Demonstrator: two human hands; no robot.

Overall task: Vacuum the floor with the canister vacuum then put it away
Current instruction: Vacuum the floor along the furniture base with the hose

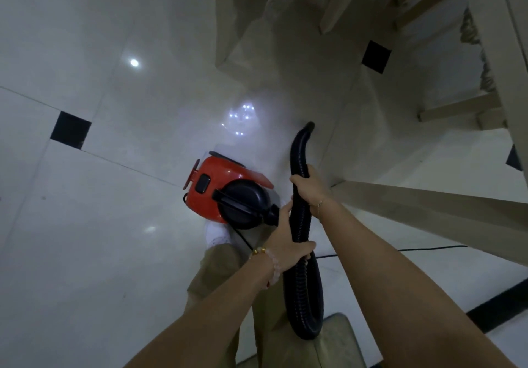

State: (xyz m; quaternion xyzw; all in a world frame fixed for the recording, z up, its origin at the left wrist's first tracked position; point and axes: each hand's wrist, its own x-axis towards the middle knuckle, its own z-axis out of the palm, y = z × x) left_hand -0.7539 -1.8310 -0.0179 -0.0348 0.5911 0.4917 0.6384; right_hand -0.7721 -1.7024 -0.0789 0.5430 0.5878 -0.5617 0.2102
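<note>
A red and black canister vacuum [228,190] hangs above the white tiled floor [100,239], near my white shoe. Its black ribbed hose [298,150] loops down below my hands and rises to an open end pointing at the floor by the table. My left hand [285,239] grips the hose where it leaves the canister. My right hand [308,189] grips the hose higher up, closer to its open end. A thin black power cord [428,248] runs away to the right across the floor.
A pale wooden table [428,204] and chair legs [457,110] stand to the right and ahead. Black inset tiles [70,129] dot the floor. A mat [340,339] lies beneath me. Open floor stretches to the left.
</note>
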